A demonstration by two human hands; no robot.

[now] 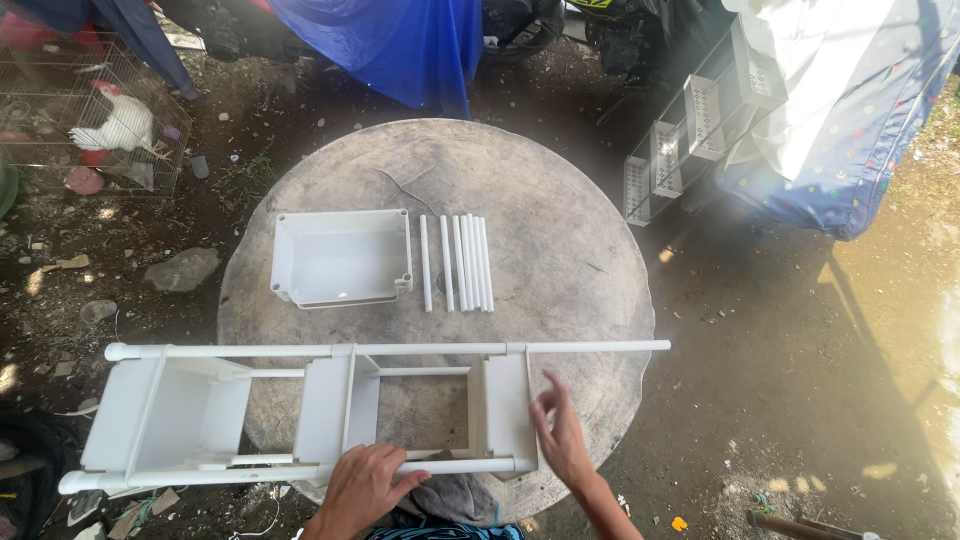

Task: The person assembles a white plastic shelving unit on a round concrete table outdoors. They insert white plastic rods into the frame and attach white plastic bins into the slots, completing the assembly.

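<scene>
Here the white plastic shelf rack lies on its side, long axis left-right across the round counter's near edge, left hand gripping its near rail, right hand spread against its right-end shelf.

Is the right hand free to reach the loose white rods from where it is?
Probably yes: the right hand is open at the rack, and bare tabletop lies before the rods.
</scene>
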